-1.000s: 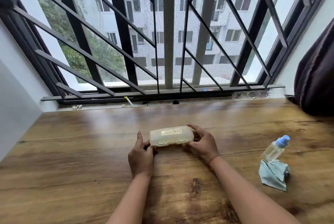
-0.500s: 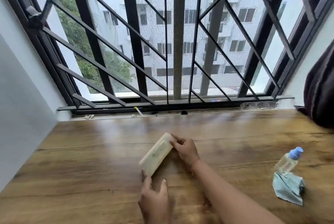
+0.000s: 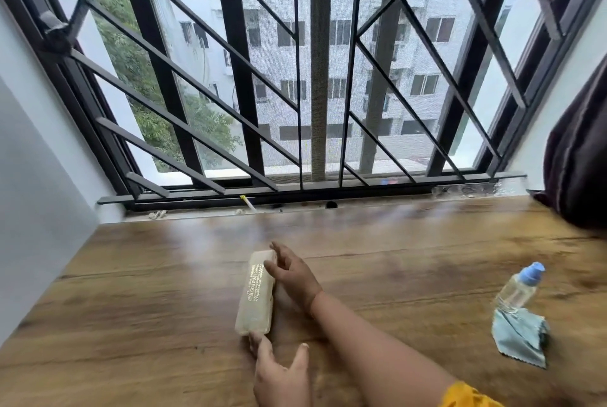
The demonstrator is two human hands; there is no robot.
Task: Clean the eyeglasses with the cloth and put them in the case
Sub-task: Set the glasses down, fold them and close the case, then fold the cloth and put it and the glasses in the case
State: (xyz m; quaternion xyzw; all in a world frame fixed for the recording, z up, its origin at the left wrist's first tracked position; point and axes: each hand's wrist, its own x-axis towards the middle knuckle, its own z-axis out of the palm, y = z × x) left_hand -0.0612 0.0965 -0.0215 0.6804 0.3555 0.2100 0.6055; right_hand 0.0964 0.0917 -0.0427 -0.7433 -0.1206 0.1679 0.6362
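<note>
A closed pale yellow eyeglass case (image 3: 256,295) with printed lettering lies on the wooden table (image 3: 131,308), its long side pointing away from me. My left hand (image 3: 282,373) is at the case's near end, with a straight fingertip touching it. My right hand (image 3: 294,272) is at the far end, fingers loosely spread and resting against the case's top and right side. A light blue cleaning cloth (image 3: 519,339) lies crumpled at the right. No eyeglasses are in sight.
A small clear spray bottle (image 3: 519,290) with a blue cap leans on the cloth. A barred window (image 3: 312,78) runs along the table's far edge. A dark curtain (image 3: 581,160) hangs at the right, and a white wall (image 3: 33,193) bounds the left.
The case has been turned from lying crosswise between both hands to pointing away from me. My left hand dropped to its near end, and my right hand's hold on the far end loosened.
</note>
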